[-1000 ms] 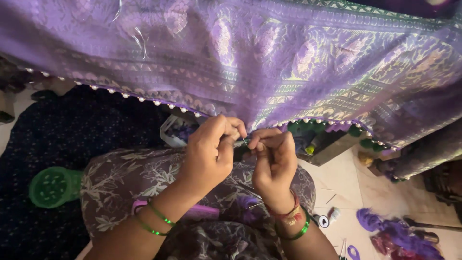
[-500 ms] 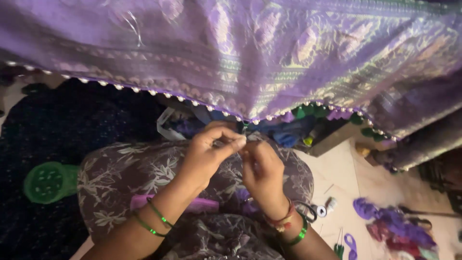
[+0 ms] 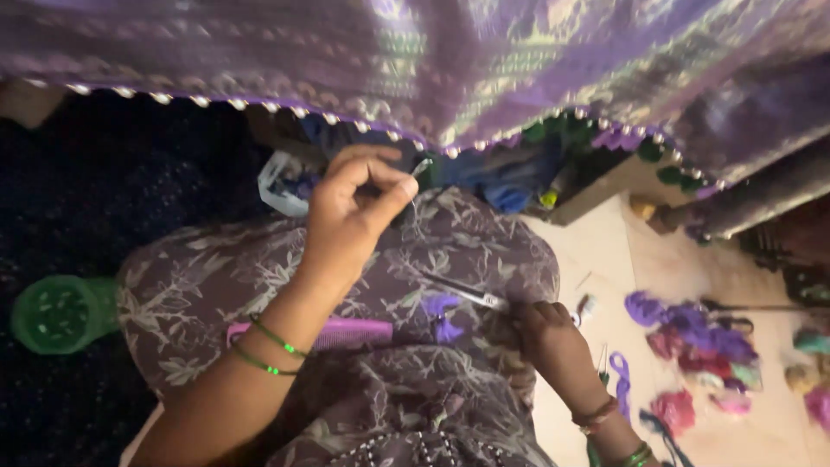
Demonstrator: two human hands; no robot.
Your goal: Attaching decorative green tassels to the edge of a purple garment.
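My left hand [image 3: 354, 207] is raised in front of me, thumb and fingers pinched on a thin needle [image 3: 421, 167] just below the beaded edge [image 3: 450, 151] of a purple patterned fabric [image 3: 484, 60] that hangs across the top. My right hand [image 3: 558, 346] is low on my lap, its fingers curled at the end of a thin metal tool [image 3: 471, 294] that lies on my floral dress [image 3: 432, 251]. A small tuft of purple thread [image 3: 441, 311] lies beside the tool.
A pink comb [image 3: 346, 333] rests on my lap. A green round container [image 3: 56, 313] sits on the dark cloth at left. Several bundles of coloured thread [image 3: 692, 333] lie on the pale floor at right. A box of threads [image 3: 536, 177] stands behind my knee.
My hands were together at the fabric edge. My right hand has dropped to my lap onto the metal tool, while my left hand stays up with the needle. The view has shifted down.
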